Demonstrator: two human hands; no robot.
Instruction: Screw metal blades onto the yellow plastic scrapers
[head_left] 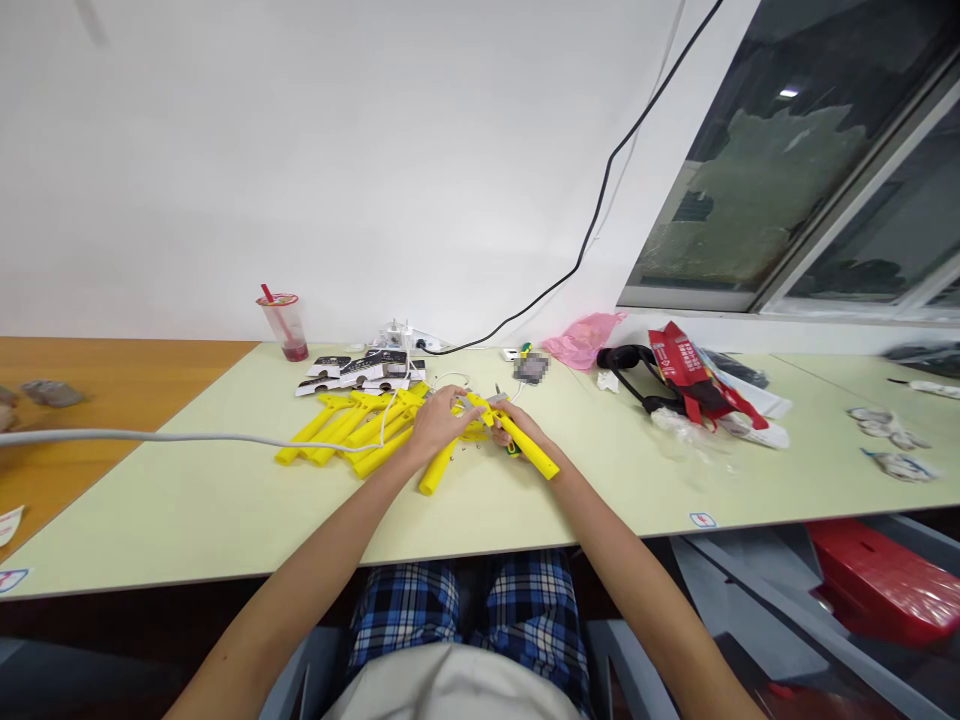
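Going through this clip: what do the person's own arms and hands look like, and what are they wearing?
The left forearm and right forearm are bare, with no sleeve, cable or marking showing. The left hand and right hand are ungloved, and no watch or band shows at either wrist. Below, the person wears blue, black and white checked trousers or shorts and a pale garment.

We record bright yellow plastic parts [337, 428] on a pale green tabletop [187, 500], a pink plastic bag [583, 340], and blue, black and white plaid trousers [405, 610].
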